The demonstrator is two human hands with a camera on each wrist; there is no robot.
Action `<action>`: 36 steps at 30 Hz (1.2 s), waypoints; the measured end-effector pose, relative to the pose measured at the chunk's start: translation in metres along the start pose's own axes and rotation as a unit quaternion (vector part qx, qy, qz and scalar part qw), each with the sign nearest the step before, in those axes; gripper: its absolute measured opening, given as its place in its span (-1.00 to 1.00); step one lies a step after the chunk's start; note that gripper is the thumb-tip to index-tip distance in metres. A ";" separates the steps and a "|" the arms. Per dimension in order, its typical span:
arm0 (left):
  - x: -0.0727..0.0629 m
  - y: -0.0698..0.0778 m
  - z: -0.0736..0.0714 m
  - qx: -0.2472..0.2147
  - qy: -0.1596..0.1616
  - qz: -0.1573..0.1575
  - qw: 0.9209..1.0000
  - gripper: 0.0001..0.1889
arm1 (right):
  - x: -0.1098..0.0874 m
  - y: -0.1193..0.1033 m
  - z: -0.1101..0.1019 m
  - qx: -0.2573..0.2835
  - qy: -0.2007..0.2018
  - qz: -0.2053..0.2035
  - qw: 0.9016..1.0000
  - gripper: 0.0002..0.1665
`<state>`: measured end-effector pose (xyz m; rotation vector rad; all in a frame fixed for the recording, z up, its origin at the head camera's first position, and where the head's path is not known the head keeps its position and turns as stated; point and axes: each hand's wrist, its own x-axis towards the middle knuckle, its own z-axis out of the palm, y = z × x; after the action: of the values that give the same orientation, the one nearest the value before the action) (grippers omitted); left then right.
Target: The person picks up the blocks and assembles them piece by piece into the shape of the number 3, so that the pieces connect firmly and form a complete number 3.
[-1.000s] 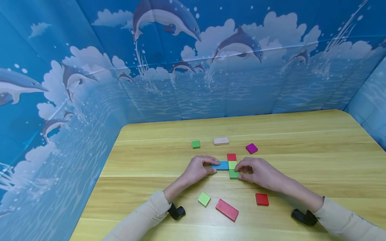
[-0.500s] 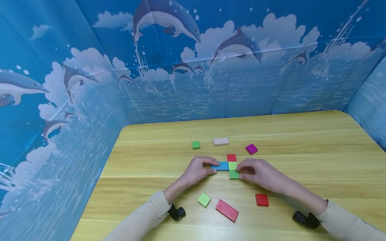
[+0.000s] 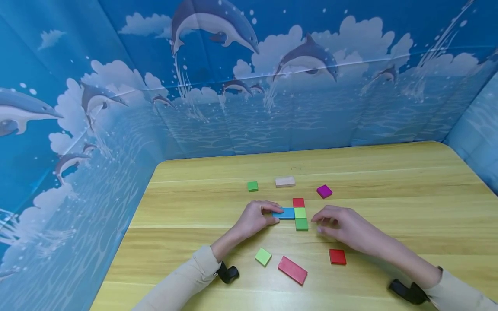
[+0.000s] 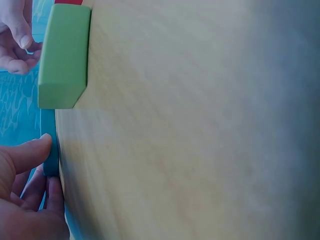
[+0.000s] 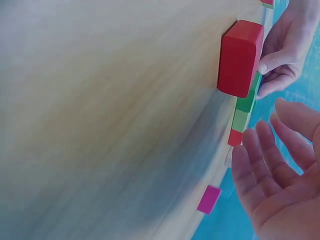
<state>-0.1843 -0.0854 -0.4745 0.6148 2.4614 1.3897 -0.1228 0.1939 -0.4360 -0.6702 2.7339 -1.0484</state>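
Observation:
Thumb and fingers of my left hand (image 3: 254, 219) pinch the left end of a long blue block (image 3: 287, 214) lying on the table. Its right end meets a short column of three square blocks: red (image 3: 298, 202) at the far end, light green (image 3: 300, 212) in the middle, green (image 3: 301, 224) nearest me. In the left wrist view the thumb presses one side of the blue block (image 4: 49, 150), fingers on the other. Just right of the column hovers my right hand (image 3: 344, 225), fingers loosely bent, holding nothing. The right wrist view shows that right hand (image 5: 280, 180) with its fingers apart.
Loose blocks lie around: a green square (image 3: 253, 186), a pale plank (image 3: 285, 182) and a purple square (image 3: 324, 191) behind; a light green square (image 3: 263, 257), a pinkish-red plank (image 3: 292, 270) and a red square (image 3: 337, 257) in front. A dolphin-print curtain (image 3: 249, 125) stands behind the wooden table (image 3: 186, 194).
My right hand has let go of the green block at the near end of the column and moved a little to the right. The left hand stays on the blue block.

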 end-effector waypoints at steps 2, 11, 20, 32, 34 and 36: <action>0.000 0.000 0.000 0.000 0.000 -0.003 1.000 -0.75 | -0.003 0.001 -0.002 0.000 -0.003 0.001 1.000 -0.73; 0.000 -0.001 0.001 0.002 0.002 -0.011 1.000 -0.74 | -0.021 0.000 -0.007 -0.013 -0.033 0.007 0.999 -0.70; 0.001 -0.002 0.001 -0.007 0.001 -0.010 1.000 -0.74 | -0.046 0.001 -0.007 -0.061 -0.044 -0.009 0.997 -0.66; 0.000 0.000 0.001 -0.013 -0.001 -0.017 1.000 -0.74 | -0.062 0.008 -0.003 -0.068 -0.056 0.025 0.996 -0.61; 0.000 0.001 0.000 -0.014 -0.001 -0.017 1.000 -0.75 | -0.064 0.009 -0.001 -0.067 -0.056 0.018 0.996 -0.59; 0.000 0.002 0.000 -0.015 -0.002 -0.019 1.000 -0.75 | -0.065 0.011 0.000 -0.066 -0.053 0.009 0.996 -0.58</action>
<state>-0.1838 -0.0840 -0.4728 0.5622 2.4310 1.4064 -0.0683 0.2306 -0.4451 -0.6970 2.7290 -0.8100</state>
